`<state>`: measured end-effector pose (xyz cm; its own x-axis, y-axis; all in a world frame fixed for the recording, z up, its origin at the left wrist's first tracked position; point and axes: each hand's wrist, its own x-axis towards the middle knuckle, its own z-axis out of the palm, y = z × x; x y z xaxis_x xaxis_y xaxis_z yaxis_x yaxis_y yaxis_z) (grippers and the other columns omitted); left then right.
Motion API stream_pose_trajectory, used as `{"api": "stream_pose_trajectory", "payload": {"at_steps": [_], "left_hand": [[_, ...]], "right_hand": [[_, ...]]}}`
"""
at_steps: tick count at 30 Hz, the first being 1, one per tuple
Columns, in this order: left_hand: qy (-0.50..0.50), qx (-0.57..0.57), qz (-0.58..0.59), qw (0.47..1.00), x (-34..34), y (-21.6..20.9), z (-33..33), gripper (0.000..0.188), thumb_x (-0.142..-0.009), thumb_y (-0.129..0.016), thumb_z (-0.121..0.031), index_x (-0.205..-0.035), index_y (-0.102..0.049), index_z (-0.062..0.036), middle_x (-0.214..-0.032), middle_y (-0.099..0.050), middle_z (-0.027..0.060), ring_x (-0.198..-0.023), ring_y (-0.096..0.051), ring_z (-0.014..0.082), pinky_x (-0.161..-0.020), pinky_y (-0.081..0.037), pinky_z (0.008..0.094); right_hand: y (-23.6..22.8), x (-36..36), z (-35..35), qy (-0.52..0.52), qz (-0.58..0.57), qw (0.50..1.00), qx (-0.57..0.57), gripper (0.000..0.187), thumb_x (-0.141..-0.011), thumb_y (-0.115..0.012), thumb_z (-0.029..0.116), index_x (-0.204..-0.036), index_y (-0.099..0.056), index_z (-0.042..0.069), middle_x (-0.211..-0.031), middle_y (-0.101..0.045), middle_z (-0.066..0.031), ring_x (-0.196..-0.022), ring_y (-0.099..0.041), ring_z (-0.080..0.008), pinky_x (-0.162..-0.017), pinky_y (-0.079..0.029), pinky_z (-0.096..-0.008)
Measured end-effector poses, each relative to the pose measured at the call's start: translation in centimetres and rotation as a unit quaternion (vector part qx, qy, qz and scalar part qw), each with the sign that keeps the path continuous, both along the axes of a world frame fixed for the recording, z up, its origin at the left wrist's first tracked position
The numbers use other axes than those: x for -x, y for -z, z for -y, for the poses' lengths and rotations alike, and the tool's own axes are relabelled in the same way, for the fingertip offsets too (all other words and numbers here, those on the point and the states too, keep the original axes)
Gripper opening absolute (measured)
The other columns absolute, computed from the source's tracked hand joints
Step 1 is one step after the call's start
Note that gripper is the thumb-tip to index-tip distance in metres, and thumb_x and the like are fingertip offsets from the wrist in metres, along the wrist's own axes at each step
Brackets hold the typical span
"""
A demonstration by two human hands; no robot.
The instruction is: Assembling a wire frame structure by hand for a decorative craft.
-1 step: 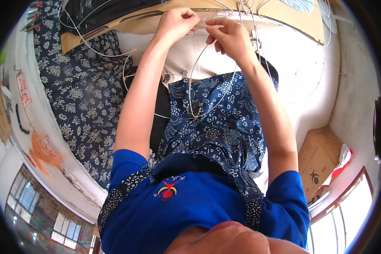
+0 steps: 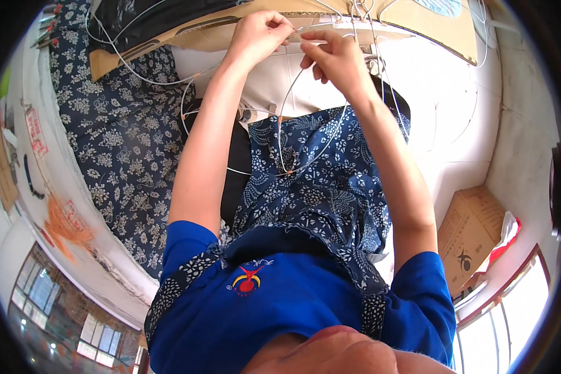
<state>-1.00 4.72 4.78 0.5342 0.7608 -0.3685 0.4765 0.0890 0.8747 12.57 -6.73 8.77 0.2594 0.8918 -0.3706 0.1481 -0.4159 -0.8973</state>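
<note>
At the top of the head view, my left hand point(image 2: 260, 36) pinches a joint of pale wire between thumb and fingertips. My right hand point(image 2: 340, 62) is close on its right, fingers curled and index finger pointing at that joint. Whatever its fingertips hold is too small to make out. Below both hands a rounded wire frame point(image 2: 281, 140) hangs over my lap, with small copper-coloured ties at its joints. Its loops reach left behind my left forearm. My lap is covered by a dark blue apron point(image 2: 318, 149) with white flower print.
Cardboard point(image 2: 439, 31) spans the far edge, with more wires lying over it. Black material point(image 2: 149, 25) lies at the far left. Flowered dark cloth point(image 2: 115, 137) covers the surface on my left. A cardboard box point(image 2: 474, 234) stands at right by a pale wall.
My right hand has shifted slightly left, and its index finger has dropped a little away from the joint. My left hand stays in place.
</note>
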Motion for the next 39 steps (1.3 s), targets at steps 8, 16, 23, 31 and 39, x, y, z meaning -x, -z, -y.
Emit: {"api": "stream_pose_trajectory", "payload": {"at_steps": [8, 16, 23, 31, 39], "left_hand": [[0.063, -0.217, 0.122, 0.966, 0.3, -0.9, 0.9, 0.016, -0.085, -0.063, -0.011, -0.099, -0.067, -0.0062, -0.085, -0.069, 0.0056, -0.078, -0.067, 0.0137, -0.069, -0.052, 0.0267], [0.124, -0.242, 0.121, 0.955, 0.6, -1.6, 1.1, 0.027, -0.085, -0.064, -0.008, -0.112, -0.062, -0.0074, -0.097, -0.067, 0.0061, -0.092, -0.064, 0.0177, -0.082, -0.050, 0.0281], [-0.036, -0.321, 0.034, 0.946, 1.0, -0.7, 0.3, 0.016, -0.087, -0.063, -0.014, -0.100, -0.068, -0.0051, -0.076, -0.069, 0.0043, -0.075, -0.067, 0.0142, -0.066, -0.051, 0.0272], [0.011, -0.296, -0.009, 0.955, -0.3, -3.8, 0.6, 0.011, -0.087, -0.056, -0.004, -0.092, -0.065, 0.0004, -0.074, -0.066, 0.0142, -0.067, -0.066, 0.0232, -0.059, -0.050, 0.0315], [0.022, -0.185, -0.008, 0.982, 1.4, -0.7, -0.3, 0.017, -0.091, -0.059, -0.015, -0.099, -0.068, -0.0026, -0.079, -0.070, 0.0070, -0.072, -0.068, 0.0144, -0.064, -0.052, 0.0278]], "right_hand": [[1.5, 2.6, 1.9, 0.047, 0.082, 0.995, -0.038, 0.024, -0.087, -0.059, 0.025, -0.104, -0.067, 0.010, -0.068, -0.067, -0.0048, -0.059, -0.065, -0.0151, -0.061, -0.050, -0.0284], [-1.8, 1.7, 1.8, 0.037, 0.035, 0.993, -0.109, 0.025, -0.086, -0.061, 0.022, -0.106, -0.066, 0.007, -0.075, -0.068, -0.0078, -0.059, -0.063, -0.0137, -0.057, -0.049, -0.0274], [-7.5, -1.8, -2.4, 0.114, 0.227, 0.946, -0.201, 0.019, -0.079, -0.067, 0.016, -0.092, -0.066, 0.003, -0.078, -0.067, -0.0136, -0.070, -0.066, -0.0290, -0.062, -0.051, -0.0353], [-0.6, -1.6, -2.6, -0.106, 0.410, 0.895, -0.141, 0.015, -0.083, -0.064, 0.023, -0.089, -0.067, 0.010, -0.078, -0.068, -0.0058, -0.067, -0.067, -0.0203, -0.061, -0.052, -0.0308], [-2.0, -1.1, -3.7, -0.092, 0.391, 0.912, -0.085, 0.017, -0.077, -0.064, 0.017, -0.087, -0.068, 0.004, -0.074, -0.065, -0.0157, -0.067, -0.064, -0.0333, -0.063, -0.051, -0.0390]]}}
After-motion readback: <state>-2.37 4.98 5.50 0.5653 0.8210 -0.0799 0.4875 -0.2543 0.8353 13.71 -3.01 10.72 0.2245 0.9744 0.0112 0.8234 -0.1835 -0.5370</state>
